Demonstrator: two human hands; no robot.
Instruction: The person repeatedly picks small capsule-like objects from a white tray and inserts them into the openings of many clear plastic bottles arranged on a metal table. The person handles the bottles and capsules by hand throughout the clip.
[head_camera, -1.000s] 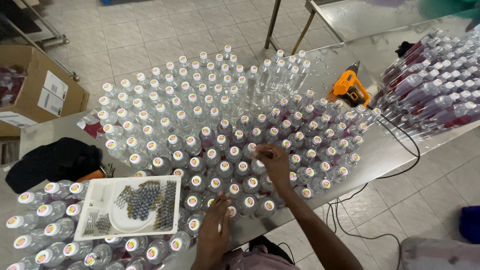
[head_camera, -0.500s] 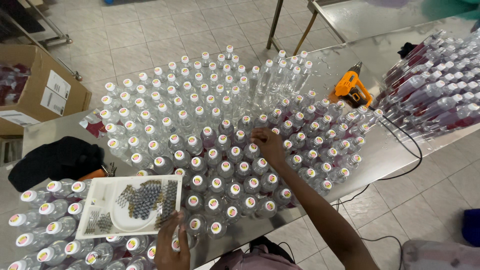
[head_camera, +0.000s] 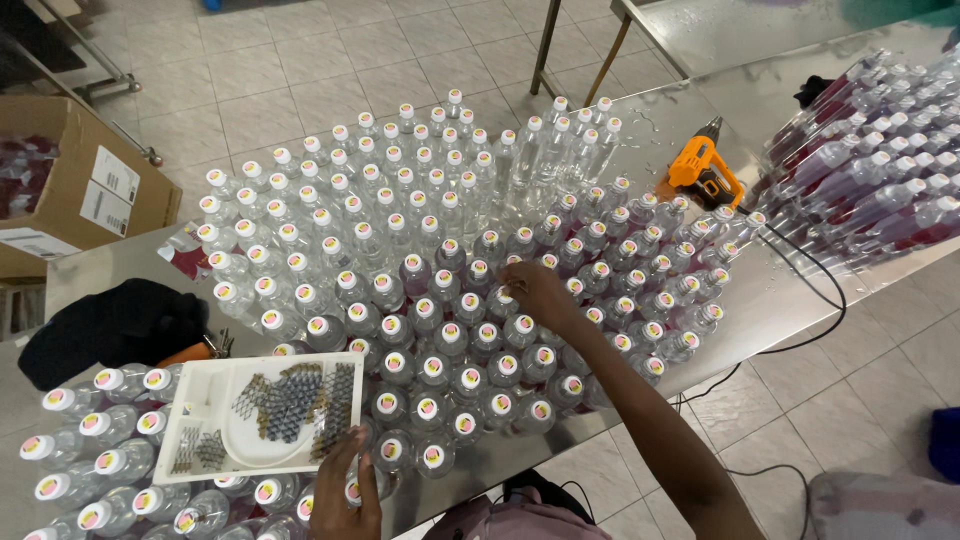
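A steel table (head_camera: 780, 290) is packed with several clear plastic bottles (head_camera: 400, 240) with white caps; the nearer ones carry a coloured seal on the cap. My right hand (head_camera: 535, 290) reaches out over the middle bottles, fingers pinched on the cap of one bottle (head_camera: 503, 300). My left hand (head_camera: 345, 485) rests at the near right corner of a white tray (head_camera: 200, 390) that lies on top of the bottles and holds small dark and yellow seal pieces (head_camera: 295, 400). Whether the left fingers hold a piece is hidden.
An orange heat gun (head_camera: 705, 170) lies at the table's right with its black cord (head_camera: 820, 300) running off the edge. Shrink-wrapped bottle packs (head_camera: 870, 170) lie far right. A black bag (head_camera: 110, 325) and a cardboard box (head_camera: 70, 180) sit left.
My left hand has moved left from the near bottles to the tray's corner. My right hand has shifted slightly forward and left among the middle bottles.
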